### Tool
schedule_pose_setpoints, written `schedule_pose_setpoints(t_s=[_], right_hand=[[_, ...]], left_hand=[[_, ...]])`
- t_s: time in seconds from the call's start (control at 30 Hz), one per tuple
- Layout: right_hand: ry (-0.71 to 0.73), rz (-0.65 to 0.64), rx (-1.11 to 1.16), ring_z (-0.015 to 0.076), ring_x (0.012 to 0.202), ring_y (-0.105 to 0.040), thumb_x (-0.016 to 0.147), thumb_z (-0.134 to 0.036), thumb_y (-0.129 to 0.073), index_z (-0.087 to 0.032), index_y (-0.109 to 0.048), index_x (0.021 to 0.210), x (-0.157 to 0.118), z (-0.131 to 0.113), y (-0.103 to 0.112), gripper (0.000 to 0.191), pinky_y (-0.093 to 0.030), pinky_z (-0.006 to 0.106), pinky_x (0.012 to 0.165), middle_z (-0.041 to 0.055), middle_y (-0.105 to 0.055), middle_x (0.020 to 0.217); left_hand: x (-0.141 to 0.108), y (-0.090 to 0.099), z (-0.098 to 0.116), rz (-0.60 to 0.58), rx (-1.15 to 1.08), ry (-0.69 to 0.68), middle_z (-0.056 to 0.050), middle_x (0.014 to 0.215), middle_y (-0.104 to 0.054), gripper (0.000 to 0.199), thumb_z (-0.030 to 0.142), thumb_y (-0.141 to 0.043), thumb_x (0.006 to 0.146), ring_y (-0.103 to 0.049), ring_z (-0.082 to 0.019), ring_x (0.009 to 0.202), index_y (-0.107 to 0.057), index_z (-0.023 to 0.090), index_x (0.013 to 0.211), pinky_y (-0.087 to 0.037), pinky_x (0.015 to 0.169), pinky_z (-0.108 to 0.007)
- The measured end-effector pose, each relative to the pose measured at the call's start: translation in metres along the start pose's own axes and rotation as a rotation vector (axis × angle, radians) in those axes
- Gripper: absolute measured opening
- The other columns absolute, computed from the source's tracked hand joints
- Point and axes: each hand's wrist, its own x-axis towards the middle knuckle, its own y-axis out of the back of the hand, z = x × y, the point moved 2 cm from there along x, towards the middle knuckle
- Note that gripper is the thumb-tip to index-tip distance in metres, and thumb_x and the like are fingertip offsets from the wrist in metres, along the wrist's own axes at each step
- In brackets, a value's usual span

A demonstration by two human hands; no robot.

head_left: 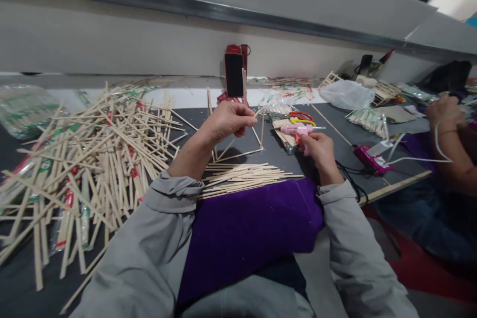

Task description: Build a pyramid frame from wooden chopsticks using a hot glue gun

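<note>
My left hand [233, 120] pinches part of a thin wooden stick frame [262, 131], whose uprights and base sticks stand on the dark table. My right hand [320, 153] is wrapped round a pink glue gun [298, 130], its nozzle pointing right, away from the frame. Just below the frame lies a row of loose sticks [242, 179], beside a purple cloth [253, 218] over my lap. Behind the glue gun are scissors with red and yellow handles [302, 118].
A large pile of chopsticks [100, 159] covers the left side. A phone [234, 74] stands upright at the back. To the right are a plastic bag [347, 94], a magenta power strip [372, 158] with cables and another person's hands [445, 114].
</note>
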Motion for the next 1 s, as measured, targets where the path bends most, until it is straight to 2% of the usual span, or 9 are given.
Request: schedule_pose_setpoints(t_s=[0.13,0.2,0.27,0.33,0.4,0.57,0.67,0.77,1.0], right_hand=[[0.177,0.021,-0.571,0.0238,0.069,-0.068,0.093,-0.054,-0.063,-0.017,-0.076,0.086,-0.005,-0.003,0.003,0.040,-0.044,0.032,0.065,0.0081,-0.071,0.065],[0.270,0.071,-0.773,0.0288,0.083,-0.071,0.097,-0.049,-0.059,-0.014,-0.080,0.098,-0.016,-0.011,0.007,0.041,-0.044,0.035,0.068,0.0175,-0.077,0.089],[0.386,0.179,-0.806,0.0322,0.094,-0.072,0.095,-0.042,-0.062,-0.010,-0.081,0.110,-0.032,-0.025,0.012,0.040,-0.046,0.037,0.072,0.0244,-0.075,0.114],[0.522,0.183,-0.606,0.0283,0.089,-0.072,0.093,-0.037,-0.064,-0.013,-0.082,0.107,-0.048,-0.043,0.014,0.034,-0.049,0.038,0.076,0.0191,-0.076,0.111],[0.608,0.048,-0.299,0.0222,0.080,-0.070,0.094,-0.037,-0.063,-0.019,-0.083,0.099,-0.056,-0.062,0.007,0.028,-0.052,0.037,0.078,0.0106,-0.078,0.099],[0.632,-0.134,0.059,0.0214,0.086,-0.069,0.085,-0.031,-0.067,-0.022,-0.082,0.093,-0.042,-0.092,-0.037,0.020,-0.053,0.037,0.080,0.0049,-0.078,0.093],[0.581,-0.270,0.211,0.0199,0.086,-0.066,0.082,-0.032,-0.069,-0.021,-0.082,0.097,-0.030,-0.093,-0.065,0.022,-0.052,0.034,0.077,0.0036,-0.077,0.091],[0.547,-0.341,0.270,0.0174,0.082,-0.064,0.082,-0.031,-0.069,-0.020,-0.081,0.093,-0.028,-0.087,-0.080,0.020,-0.050,0.032,0.075,0.0026,-0.074,0.087],[0.530,-0.299,0.315,0.0147,0.069,-0.059,0.082,-0.038,-0.070,-0.020,-0.082,0.092,-0.030,-0.079,-0.090,0.023,-0.048,0.031,0.068,0.0003,-0.070,0.076]], left_hand=[[0.001,-0.001,-0.001,0.004,0.000,-0.011,0.003,0.049,-0.057,0.026,-0.005,-0.071,0.086,-0.051,-0.007,0.040,-0.070,0.014,0.068,-0.038,0.045,-0.022],[0.001,-0.002,-0.002,0.004,-0.003,-0.016,0.003,0.048,-0.057,0.026,-0.006,-0.070,0.086,-0.050,-0.007,0.039,-0.070,0.014,0.069,-0.038,0.044,-0.022],[0.002,-0.003,-0.003,-0.001,-0.004,-0.017,0.004,0.046,-0.057,0.026,-0.005,-0.071,0.087,-0.050,-0.007,0.038,-0.070,0.014,0.069,-0.038,0.043,-0.022],[0.002,-0.004,-0.004,-0.007,-0.003,-0.014,0.004,0.046,-0.056,0.027,-0.005,-0.071,0.088,-0.050,-0.007,0.038,-0.069,0.014,0.068,-0.038,0.043,-0.022],[0.002,-0.004,-0.004,-0.006,0.001,-0.018,0.005,0.045,-0.056,0.027,-0.005,-0.072,0.088,-0.050,-0.007,0.038,-0.069,0.014,0.068,-0.038,0.042,-0.022],[0.002,-0.003,-0.004,0.000,0.002,-0.041,0.005,0.046,-0.057,0.024,-0.002,-0.073,0.088,-0.052,-0.007,0.038,-0.070,0.014,0.071,-0.041,0.041,-0.021],[0.002,-0.002,-0.004,-0.007,-0.001,-0.041,0.005,0.046,-0.057,0.024,-0.003,-0.073,0.089,-0.052,-0.007,0.038,-0.070,0.013,0.071,-0.041,0.041,-0.021],[0.004,-0.002,-0.006,-0.006,-0.005,-0.047,0.006,0.047,-0.057,0.023,-0.003,-0.072,0.089,-0.052,-0.006,0.038,-0.071,0.013,0.072,-0.040,0.041,-0.020],[0.004,-0.002,-0.007,-0.024,-0.013,-0.048,0.006,0.049,-0.058,0.024,-0.004,-0.070,0.090,-0.051,-0.005,0.039,-0.070,0.012,0.072,-0.040,0.042,-0.018]])
